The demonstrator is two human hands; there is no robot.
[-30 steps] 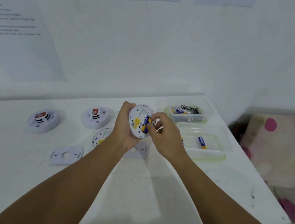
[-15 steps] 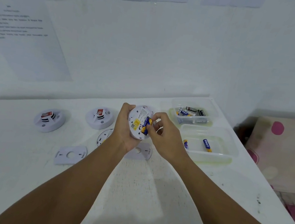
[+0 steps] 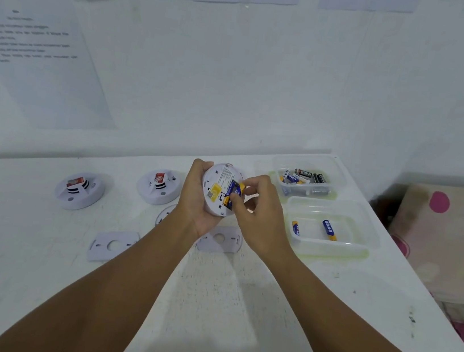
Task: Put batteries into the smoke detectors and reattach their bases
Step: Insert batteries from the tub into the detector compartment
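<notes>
Battery (image 3: 234, 194) is half-seated in the bay on the back of the smoke detector (image 3: 218, 190), blue-and-yellow jacket showing, sitting at a slant rather than flat; detector is up off the table (image 3: 237, 296), back face turned toward me.

Risks as I judge them: cell goes in skewed and pops out under spring load; wrong polarity, since I can't read the bay markings from here; too much thumb pressure and the detector twists out of my left palm; a dropped cell could roll toward the table edge.

My right hand (image 3: 255, 212) has thumb and forefinger curled in a pinch on the battery, fingertips (image 3: 249, 184) at its upper, yellow end, thumb at its lower end; other fingers tucked below, not touching it as far as I can tell. My left hand (image 3: 196, 197) wraps the detector's left rim, fingers curled round the back edge, firm hold.

Outward: base plate (image 3: 220, 241) lies flat just below my hands, second base plate (image 3: 113, 245) further left; two detectors (image 3: 81, 190) (image 3: 159, 185) sit on the table to the left; near tub (image 3: 333, 232) holds two loose cells, far tub (image 3: 304, 180) a pile.
</notes>
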